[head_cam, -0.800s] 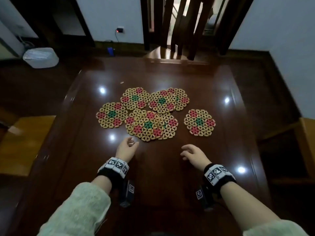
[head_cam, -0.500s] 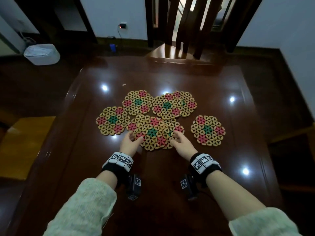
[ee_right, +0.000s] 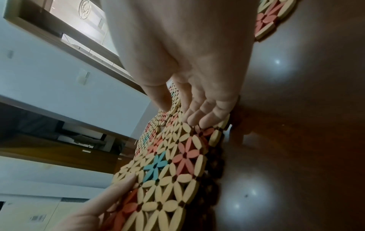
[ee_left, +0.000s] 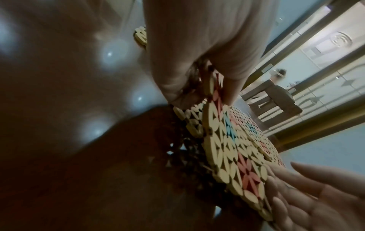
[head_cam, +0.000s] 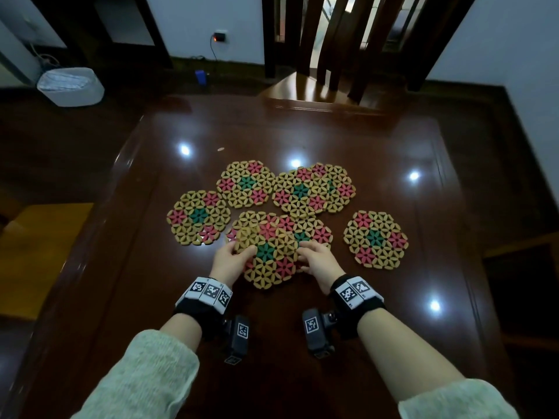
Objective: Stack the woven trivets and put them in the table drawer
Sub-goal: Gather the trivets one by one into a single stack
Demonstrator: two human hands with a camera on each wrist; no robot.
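The lifted trivet [head_cam: 267, 252] covers most of the trivet [head_cam: 305, 231] under it, so how far that one reaches is unclear. In the head view the left hand [head_cam: 228, 263] and right hand [head_cam: 316, 261] hide the lifted trivet's side edges, and the fingers beneath it are out of sight. At the back, two trivets [head_cam: 314, 189] overlap; the far one shows only in part. No drawer can be made out along the tabletop [head_cam: 378, 146]. The left wrist view is blurred on its left half, and the picture's edge cuts the right hand there. The right wrist view crops the lone trivet [ee_right: 272, 17] at its top edge.
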